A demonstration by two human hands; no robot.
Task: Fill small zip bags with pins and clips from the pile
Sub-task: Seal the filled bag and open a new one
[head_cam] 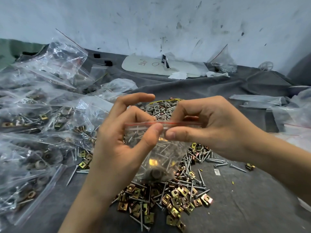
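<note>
A small hardware-packing workshop; a scuffed white wall (168,22) behind; a grey-clothed surface (252,190) heaped with loose screws and clips (176,195); filled zip bags (33,115) piled alongside.

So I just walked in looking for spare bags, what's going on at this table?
A person holds a small zip bag above the pile of screws and clips. The left hand and the right hand both pinch its red-lined top edge. It holds screws, a clip and grey caps. Filled bags lie heaped on the left.
</note>
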